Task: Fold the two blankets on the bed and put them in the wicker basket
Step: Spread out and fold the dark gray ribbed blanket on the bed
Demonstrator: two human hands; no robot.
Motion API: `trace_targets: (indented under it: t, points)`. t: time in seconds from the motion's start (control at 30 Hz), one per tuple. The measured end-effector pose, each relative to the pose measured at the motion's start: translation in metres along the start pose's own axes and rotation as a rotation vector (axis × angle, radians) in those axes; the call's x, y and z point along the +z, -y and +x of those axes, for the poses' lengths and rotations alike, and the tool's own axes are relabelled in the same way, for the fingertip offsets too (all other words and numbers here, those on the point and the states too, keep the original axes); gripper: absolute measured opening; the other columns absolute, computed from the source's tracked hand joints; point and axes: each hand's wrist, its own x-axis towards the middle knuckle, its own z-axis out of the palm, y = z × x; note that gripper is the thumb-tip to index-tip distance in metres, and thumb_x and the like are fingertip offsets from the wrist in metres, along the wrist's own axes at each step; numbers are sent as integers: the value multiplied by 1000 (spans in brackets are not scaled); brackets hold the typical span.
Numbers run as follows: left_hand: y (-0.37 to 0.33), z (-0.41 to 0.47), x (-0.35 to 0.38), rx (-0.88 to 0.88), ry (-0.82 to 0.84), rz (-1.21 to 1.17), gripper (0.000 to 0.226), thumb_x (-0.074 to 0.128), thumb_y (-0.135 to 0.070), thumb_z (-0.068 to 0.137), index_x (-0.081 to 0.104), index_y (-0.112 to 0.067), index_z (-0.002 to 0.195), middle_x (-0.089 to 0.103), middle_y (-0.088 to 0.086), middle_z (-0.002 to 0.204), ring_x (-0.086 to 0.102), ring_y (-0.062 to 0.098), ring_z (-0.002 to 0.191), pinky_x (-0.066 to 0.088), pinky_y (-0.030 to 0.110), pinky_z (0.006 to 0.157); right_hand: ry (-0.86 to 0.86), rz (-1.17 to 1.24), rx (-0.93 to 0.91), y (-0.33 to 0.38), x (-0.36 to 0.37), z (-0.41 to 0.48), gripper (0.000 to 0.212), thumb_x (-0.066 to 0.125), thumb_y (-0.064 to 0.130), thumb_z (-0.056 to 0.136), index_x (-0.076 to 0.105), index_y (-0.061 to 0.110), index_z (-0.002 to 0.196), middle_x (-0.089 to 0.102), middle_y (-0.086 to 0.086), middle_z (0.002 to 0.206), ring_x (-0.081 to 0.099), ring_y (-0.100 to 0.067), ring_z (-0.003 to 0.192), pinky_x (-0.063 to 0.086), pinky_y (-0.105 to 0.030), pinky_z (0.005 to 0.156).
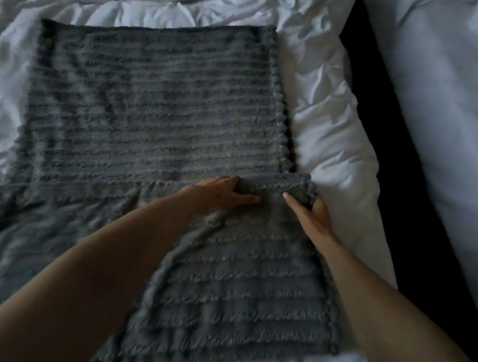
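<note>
A grey ribbed fuzzy blanket point(155, 114) lies spread across the white bed. Its near part is doubled over into a narrower folded layer that reaches toward me. My left hand point(223, 194) pinches the far edge of that folded layer near the middle. My right hand point(313, 212) grips the same edge at its right corner, where the fabric bunches up over my fingers. Both forearms stretch over the folded layer. Only this one blanket shows, and no wicker basket is in view.
A rumpled white duvet point(332, 117) covers the bed under the blanket. A dark gap point(401, 173) runs diagonally on the right, between this bed and a second white mattress or duvet point(470, 121).
</note>
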Motion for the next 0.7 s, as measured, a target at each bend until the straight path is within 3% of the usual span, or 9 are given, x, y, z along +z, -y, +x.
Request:
trace_targets:
  t: [0.1,0.2,0.27,0.33,0.43,0.5,0.57,0.63,0.7]
  points:
    - [-36,26,3,-7,115,-206,44,72,-65,68,55,-30,88,58,-14,80,59,12,80,46,15,56,43,-53,-15,-10,10,-2,80,69,65,65,56,19,130,64,-5,124,58,-23,118,46,-40,101]
    - [-43,37,-1,-5,162,-310,40,81,-38,72,65,-23,106,67,-11,98,63,19,98,56,25,75,10,-153,-29,-20,11,-6,86,65,74,56,59,21,124,64,-6,117,60,-23,110,51,-40,95]
    - [-36,39,-5,-24,131,-545,32,79,-13,76,70,-18,106,73,-7,86,69,13,80,57,20,61,18,-73,-67,-20,12,-3,81,72,66,57,56,24,125,59,-4,121,56,-20,113,49,-40,97]
    - [-32,40,-2,8,11,-648,41,72,3,78,64,-7,117,73,-1,84,68,4,71,56,23,70,90,-18,-71,-18,14,4,74,77,52,63,52,25,128,58,-6,122,58,-22,112,50,-41,95]
    - [-38,41,11,98,-180,-167,60,76,-23,81,50,-17,134,59,10,126,57,19,113,43,41,102,62,-214,-45,-29,17,7,78,74,53,72,44,20,137,58,-10,127,57,-29,116,49,-42,97]
    - [-38,28,32,164,-384,261,67,69,-42,81,43,-22,139,47,7,138,45,29,126,36,43,107,-20,-329,41,-40,17,-7,89,68,61,75,36,13,143,50,-16,136,49,-34,124,43,-44,101]
    - [-35,3,53,276,-554,419,65,64,-39,83,42,-16,141,44,11,141,43,34,127,35,45,108,-180,-455,15,-49,16,-36,90,60,62,81,29,9,147,40,-20,143,42,-37,128,40,-47,102]
    - [-21,-30,76,335,-613,445,63,59,-33,87,41,-12,144,41,15,146,41,36,133,32,48,113,-381,-691,-269,-53,13,-64,74,57,48,89,34,8,147,40,-20,144,43,-37,127,39,-47,101]
    - [5,-71,99,288,-543,484,61,53,-34,92,36,-15,148,33,13,153,32,34,141,24,49,117,-368,-811,-625,-55,12,-93,59,49,37,95,37,11,146,37,-16,148,40,-35,131,36,-47,106]
